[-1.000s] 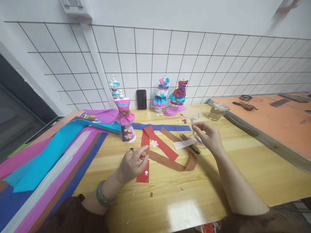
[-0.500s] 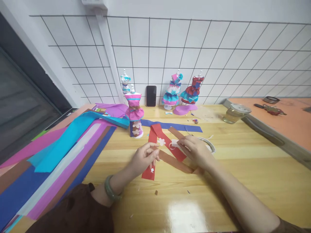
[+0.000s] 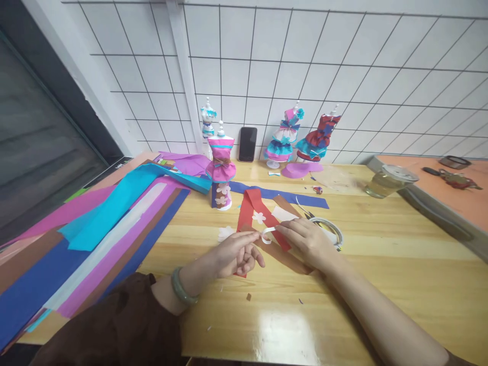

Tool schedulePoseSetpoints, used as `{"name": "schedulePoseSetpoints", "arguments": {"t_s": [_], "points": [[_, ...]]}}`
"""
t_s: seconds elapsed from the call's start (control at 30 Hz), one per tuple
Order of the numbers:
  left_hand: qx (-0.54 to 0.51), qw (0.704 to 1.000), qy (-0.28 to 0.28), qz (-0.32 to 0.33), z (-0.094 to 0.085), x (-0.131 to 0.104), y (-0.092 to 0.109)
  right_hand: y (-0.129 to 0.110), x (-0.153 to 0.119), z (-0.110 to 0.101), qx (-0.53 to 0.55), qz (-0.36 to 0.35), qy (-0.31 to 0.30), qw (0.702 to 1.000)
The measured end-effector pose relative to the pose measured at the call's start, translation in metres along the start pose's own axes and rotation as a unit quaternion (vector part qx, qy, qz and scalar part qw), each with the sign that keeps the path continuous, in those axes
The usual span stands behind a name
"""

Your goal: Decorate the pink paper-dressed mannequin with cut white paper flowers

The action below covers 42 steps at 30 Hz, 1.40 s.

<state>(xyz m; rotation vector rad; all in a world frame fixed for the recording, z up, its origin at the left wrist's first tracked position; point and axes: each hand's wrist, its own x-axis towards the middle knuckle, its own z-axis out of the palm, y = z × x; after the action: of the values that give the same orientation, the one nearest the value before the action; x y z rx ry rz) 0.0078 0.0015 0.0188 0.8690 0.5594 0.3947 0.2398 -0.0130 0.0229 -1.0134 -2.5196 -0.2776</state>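
Observation:
My left hand is over the table, index finger stretched out and other fingers loosely bent. Its index fingertip meets the end of a curled white strip. The other end of that strip is in the fingers of my right hand. Beneath both hands lie a folded red strip and a brown strip. A small pale paper flower rests on the red strip. Another pale flower shape lies beside my left hand. A roll of tape is partly hidden behind my right hand.
Small dress forms in coloured outfits stand behind, including a pink one and a red one. A phone leans on the tiled wall. Coloured strips cover the left side. A lidded cup stands at right.
My left hand's fingers have gone from bunched together to a stretched index finger at the white strip. The pale flower beside that hand now shows. The view has shifted slightly.

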Motion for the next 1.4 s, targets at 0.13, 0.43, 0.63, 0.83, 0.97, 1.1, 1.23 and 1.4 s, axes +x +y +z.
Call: {"name": "schedulePoseSetpoints", "arguments": {"t_s": [0.13,0.43,0.63,0.83,0.97,1.1,1.23,1.4], "points": [[-0.028,1.000,0.006,0.011,-0.003,0.001,-0.002,0.001,-0.002,0.002,0.002,-0.003,0.005,1.000],[-0.076,0.995,0.047,0.035,-0.003,0.004,-0.004,0.000,-0.002,0.004,-0.027,-0.028,0.012,0.999],[-0.093,0.991,0.079,0.052,0.000,0.006,-0.008,-0.004,0.000,0.003,-0.015,-0.028,0.001,0.999],[0.002,0.987,0.130,0.091,0.000,0.007,-0.010,-0.002,-0.002,0.006,0.031,0.016,0.026,0.999],[0.169,0.972,0.120,0.107,0.004,0.002,-0.008,-0.001,-0.004,0.007,0.106,0.092,0.069,0.988],[0.277,0.948,0.124,0.103,0.005,0.001,-0.012,-0.005,-0.003,0.005,0.187,0.204,0.079,0.958],[0.280,0.950,0.128,0.046,0.001,0.005,-0.020,-0.008,0.000,0.003,0.251,0.310,0.077,0.914],[0.242,0.964,0.106,0.020,-0.001,0.007,-0.022,-0.007,0.001,0.001,0.258,0.383,0.103,0.881]]}}
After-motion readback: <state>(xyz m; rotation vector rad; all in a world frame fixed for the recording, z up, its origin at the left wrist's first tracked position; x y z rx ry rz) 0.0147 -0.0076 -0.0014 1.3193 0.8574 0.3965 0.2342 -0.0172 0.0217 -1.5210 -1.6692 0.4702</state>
